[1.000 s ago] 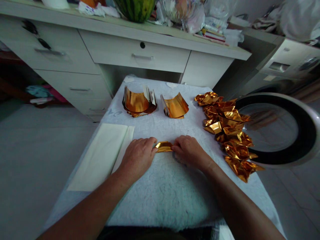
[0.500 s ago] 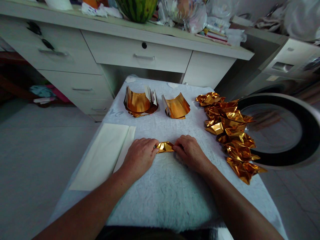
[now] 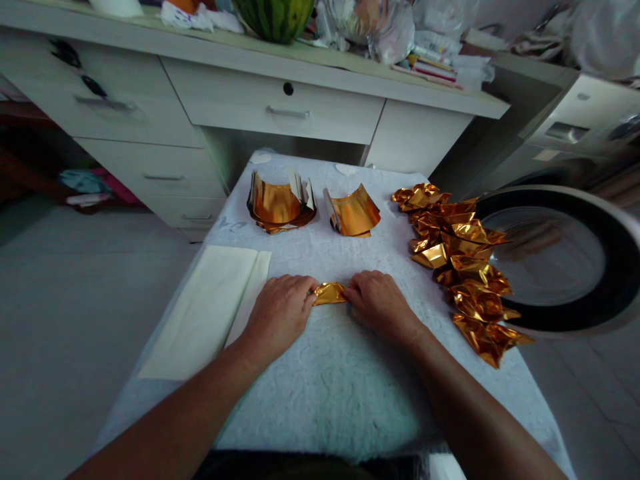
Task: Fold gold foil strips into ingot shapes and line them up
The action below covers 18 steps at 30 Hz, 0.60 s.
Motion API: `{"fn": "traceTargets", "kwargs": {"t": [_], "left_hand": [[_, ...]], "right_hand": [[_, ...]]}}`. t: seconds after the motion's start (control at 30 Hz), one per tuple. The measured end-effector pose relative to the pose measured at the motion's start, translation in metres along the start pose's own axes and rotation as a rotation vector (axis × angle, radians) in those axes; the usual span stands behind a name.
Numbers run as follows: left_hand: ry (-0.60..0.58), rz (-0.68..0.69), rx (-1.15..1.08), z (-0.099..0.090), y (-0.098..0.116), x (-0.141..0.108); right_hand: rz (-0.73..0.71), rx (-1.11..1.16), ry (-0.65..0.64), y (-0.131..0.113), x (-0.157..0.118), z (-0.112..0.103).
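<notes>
Low over the cloth-covered table, a small piece of folded gold foil paper (image 3: 329, 293) stretches between my two hands. My left hand (image 3: 284, 303) pinches its left end with thumb and fingers. The right end is gripped by my right hand (image 3: 379, 299), whose fingertips are curled and partly hidden. Beyond my hands stand two stacks of curved gold foil sheets, a thicker stack (image 3: 277, 203) on the left and a thinner stack (image 3: 355, 212) beside it. Several folded gold foil pieces (image 3: 463, 267) lie in a row along the table's right side.
White folded paper (image 3: 200, 313) lies by my left forearm on the pale table cloth (image 3: 330, 387). A white drawer desk (image 3: 280, 110) stands behind, with a watermelon (image 3: 274, 19) and plastic bags on top. At right, an open round washing machine door (image 3: 607, 260) reaches the table's edge.
Both hands keep their hold on the gold foil paper. The foil's upper edge looks slightly more rounded now; the stacks and the row of pieces have stayed put.
</notes>
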<state>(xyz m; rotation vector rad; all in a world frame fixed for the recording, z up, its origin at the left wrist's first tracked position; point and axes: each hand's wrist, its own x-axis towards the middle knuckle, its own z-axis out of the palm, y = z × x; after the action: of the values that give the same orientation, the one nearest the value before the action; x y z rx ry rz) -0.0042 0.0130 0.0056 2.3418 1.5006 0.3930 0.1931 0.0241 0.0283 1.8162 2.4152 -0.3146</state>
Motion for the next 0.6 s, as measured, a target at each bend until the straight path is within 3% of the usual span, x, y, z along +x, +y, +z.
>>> {"fn": "traceTargets", "kwargs": {"t": [0.2,0.37,0.6], "left_hand": [[0.003,-0.003,0.006,-0.0006,0.0018,-0.0008],[0.082,0.012,0.037,-0.0009,0.0037,-0.0036],[0.065,0.279,0.009,0.0078,0.0003,-0.0051]], "right_hand": [[0.016,-0.007,-0.055,-0.0008,0.0018,-0.0042],[0.027,0.007,-0.064,-0.0006,0.0034,-0.0028],[0.040,0.048,-0.026,0.0000,0.0040,-0.0001]]}}
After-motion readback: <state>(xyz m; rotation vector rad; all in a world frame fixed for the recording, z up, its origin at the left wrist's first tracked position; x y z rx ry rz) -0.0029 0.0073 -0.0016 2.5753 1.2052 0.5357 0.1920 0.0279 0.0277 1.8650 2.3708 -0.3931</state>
